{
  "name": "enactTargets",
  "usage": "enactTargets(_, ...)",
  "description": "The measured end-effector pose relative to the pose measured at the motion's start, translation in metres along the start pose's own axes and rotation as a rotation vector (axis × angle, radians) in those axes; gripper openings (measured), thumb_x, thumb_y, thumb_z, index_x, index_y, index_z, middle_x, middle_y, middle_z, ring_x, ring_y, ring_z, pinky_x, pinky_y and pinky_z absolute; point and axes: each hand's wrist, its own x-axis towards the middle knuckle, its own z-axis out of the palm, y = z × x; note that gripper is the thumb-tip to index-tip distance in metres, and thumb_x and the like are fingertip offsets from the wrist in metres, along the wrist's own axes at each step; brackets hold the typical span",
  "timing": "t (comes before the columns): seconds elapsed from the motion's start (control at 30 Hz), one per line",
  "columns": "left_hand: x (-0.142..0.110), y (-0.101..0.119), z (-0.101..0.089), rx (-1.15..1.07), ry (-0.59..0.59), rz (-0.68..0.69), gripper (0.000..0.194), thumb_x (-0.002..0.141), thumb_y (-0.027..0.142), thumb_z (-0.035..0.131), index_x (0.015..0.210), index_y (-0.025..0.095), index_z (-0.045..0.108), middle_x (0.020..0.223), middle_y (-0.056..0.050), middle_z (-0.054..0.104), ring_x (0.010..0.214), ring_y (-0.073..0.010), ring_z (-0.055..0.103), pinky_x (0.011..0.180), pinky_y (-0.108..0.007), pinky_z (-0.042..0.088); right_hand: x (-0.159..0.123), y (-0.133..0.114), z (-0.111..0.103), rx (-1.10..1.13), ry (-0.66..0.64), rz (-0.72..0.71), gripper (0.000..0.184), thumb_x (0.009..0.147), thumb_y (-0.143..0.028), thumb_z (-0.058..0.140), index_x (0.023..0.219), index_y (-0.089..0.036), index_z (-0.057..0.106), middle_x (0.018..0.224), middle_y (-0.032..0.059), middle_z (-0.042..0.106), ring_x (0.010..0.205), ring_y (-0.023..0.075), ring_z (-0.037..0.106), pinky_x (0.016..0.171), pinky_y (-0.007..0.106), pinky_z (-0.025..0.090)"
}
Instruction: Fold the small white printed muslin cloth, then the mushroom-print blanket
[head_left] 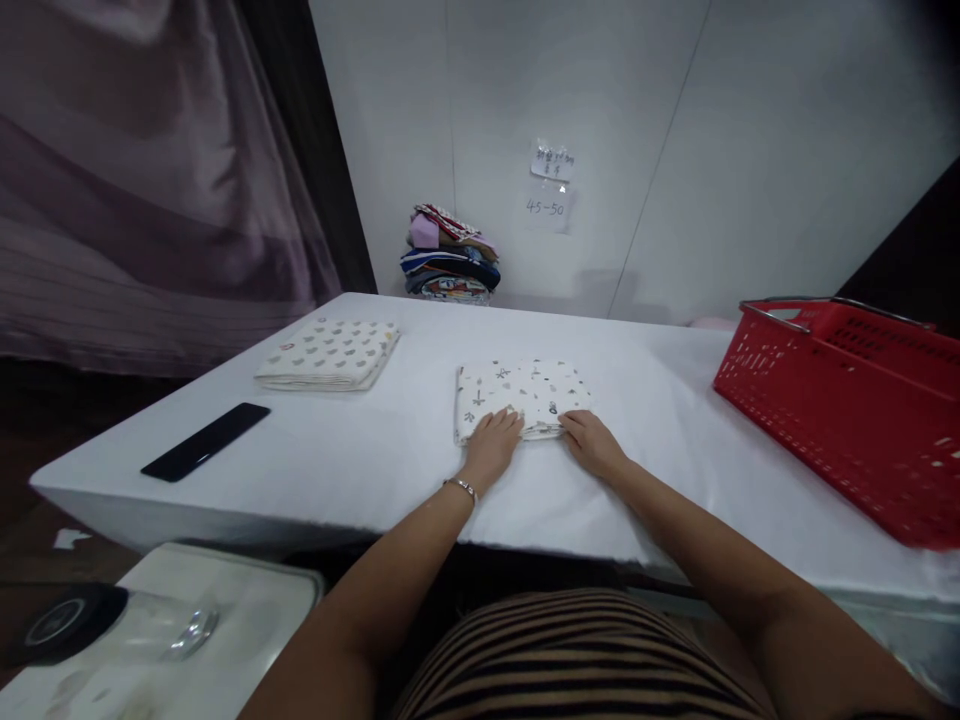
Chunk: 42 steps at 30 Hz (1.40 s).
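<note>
Left hand: the left hand (491,442) lies palm down, fingers laid flat over the near edge of the folded printed cloth (525,385), not closed on it.
Right hand: the fingertips of the right hand (592,440) touch the same edge near its right corner; whether they pinch it I cannot tell.
Printed cloth: directly under and just beyond both hands, flat on the white table (405,470).
Edge work: squaring or pressing the folded layers seems to be the step in hand.
Next move: calls for even pressure outward along that edge, layers kept lined up.
Other folded cloth: the dotted cloth (330,350) sits left of the grip and farther off.
Dark slab: the flat dark slab (206,443) lies well left.
Basket: the red basket (840,420) stands well right.
</note>
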Motion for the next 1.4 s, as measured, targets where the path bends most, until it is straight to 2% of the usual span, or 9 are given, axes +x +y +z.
enactTargets(0.13,-0.001,0.001,-0.001,0.0,0.015,0.0,0.034,0.093,0.026,0.038,0.124,0.025,0.051,0.132,-0.003,0.054,0.127,-0.0206,0.042,0.104,-0.04,0.032,0.013,-0.019,0.002,0.023,0.026,-0.055,0.046,0.084,-0.012,0.044,0.13,-0.017,0.046,0.119,0.016,0.056,0.111,0.0283,0.049,0.093,0.051,0.042)
enactTargets(0.23,-0.002,0.002,-0.002,0.004,0.02,-0.003,0.034,0.093,0.025,0.037,0.124,0.024,0.051,0.132,-0.003,0.055,0.127,-0.0204,0.042,0.105,-0.039,0.032,0.018,-0.027,0.011,0.048,0.014,-0.097,0.042,0.086,-0.011,0.042,0.127,-0.016,0.049,0.117,0.0156,0.058,0.11,0.0264,0.051,0.093,0.048,0.044)
enactTargets(0.5,-0.017,-0.007,-0.012,-0.055,0.03,-0.059,0.03,0.094,0.024,0.038,0.118,0.022,0.056,0.125,-0.003,0.06,0.121,-0.0177,0.049,0.103,-0.037,0.036,0.006,-0.024,0.028,0.072,0.053,-0.081,0.038,0.088,-0.014,0.042,0.125,-0.018,0.052,0.117,0.0142,0.06,0.108,0.0258,0.055,0.091,0.048,0.046)
enactTargets(0.63,-0.041,-0.029,-0.023,-0.133,0.101,-0.204,0.028,0.093,0.023,0.039,0.111,0.023,0.061,0.12,-0.002,0.063,0.118,-0.0165,0.052,0.101,-0.036,0.039,0.005,-0.023,0.029,0.093,0.047,-0.066,0.039,0.089,-0.015,0.041,0.126,-0.019,0.052,0.119,0.0139,0.059,0.109,0.0264,0.054,0.092,0.049,0.045)
enactTargets(0.73,-0.059,-0.04,-0.032,-0.187,0.168,-0.387,0.026,0.092,0.027,0.042,0.108,0.022,0.062,0.115,-0.002,0.065,0.109,-0.0169,0.056,0.094,-0.034,0.044,0.004,-0.023,0.031,0.109,0.052,-0.056,0.04,0.088,-0.016,0.041,0.126,-0.019,0.052,0.119,0.0142,0.059,0.109,0.0267,0.054,0.093,0.049,0.045)
enactTargets(0.83,-0.072,-0.042,-0.039,-0.257,0.2,-0.608,0.025,0.09,0.03,0.044,0.103,0.02,0.063,0.101,-0.003,0.068,0.092,-0.0163,0.061,0.082,-0.03,0.048,0.004,-0.024,0.031,0.109,0.063,-0.053,0.04,0.088,-0.015,0.041,0.126,-0.018,0.052,0.118,0.0144,0.06,0.109,0.0268,0.054,0.093,0.048,0.045)
enactTargets(0.93,-0.075,-0.039,-0.044,-0.319,0.218,-0.683,0.024,0.089,0.033,0.045,0.088,0.02,0.065,0.086,-0.002,0.067,0.08,-0.015,0.059,0.074,-0.028,0.045,0.003,-0.025,0.03,0.1,0.076,-0.063,0.042,0.088,-0.015,0.04,0.128,-0.019,0.051,0.119,0.0137,0.06,0.109,0.0265,0.054,0.092,0.048,0.046)
enactTargets(1.2,-0.053,-0.035,-0.047,-0.231,0.06,-0.727,0.056,0.088,0.058,0.032,0.061,0.019,0.061,0.07,-0.004,0.063,0.068,-0.0154,0.055,0.062,-0.027,0.034,0.003,-0.025,0.03,0.052,0.103,-0.107,0.041,0.087,-0.012,0.042,0.126,-0.016,0.051,0.118,0.0139,0.06,0.109,0.0261,0.054,0.092,0.045,0.046)
enactTargets(1.4,-0.03,-0.032,-0.052,-0.317,-0.065,-0.849,0.039,0.082,0.05,0.047,0.067,0.019,0.064,0.068,-0.004,0.066,0.067,-0.0177,0.058,0.06,-0.027,0.033,0.004,-0.026,0.03,0.045,0.113,-0.115,0.041,0.087,-0.012,0.042,0.127,-0.014,0.051,0.117,0.0156,0.06,0.108,0.026,0.053,0.092,0.045,0.047)
